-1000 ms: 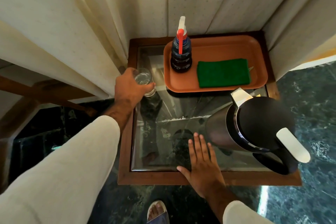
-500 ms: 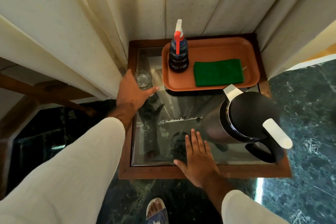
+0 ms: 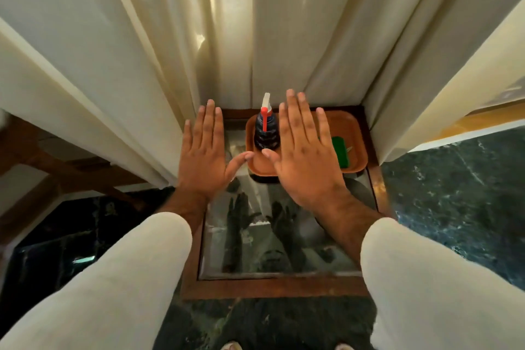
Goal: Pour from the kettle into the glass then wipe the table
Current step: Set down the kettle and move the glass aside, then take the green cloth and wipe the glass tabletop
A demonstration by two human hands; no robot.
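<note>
My left hand (image 3: 206,152) and my right hand (image 3: 305,150) are held up flat above the glass-topped table (image 3: 272,287), palms down, fingers spread, holding nothing. The thumbs almost meet over the tray's left edge. A green cloth (image 3: 341,150) lies on the orange tray (image 3: 352,128) and is mostly hidden behind my right hand. The glass is hidden behind my left hand. The kettle is not visible; only a dark curved edge (image 3: 359,185) shows right of my right wrist.
A dark spray bottle (image 3: 265,131) with a red and white trigger stands on the tray's left side. Cream curtains (image 3: 142,51) close in on the table's back, left and right. Dark green marble floor (image 3: 454,199) surrounds the table.
My left hand let go of the glass and my right hand left the table top; both rose, open and flat, in front of the camera. The view pulled back and up.
</note>
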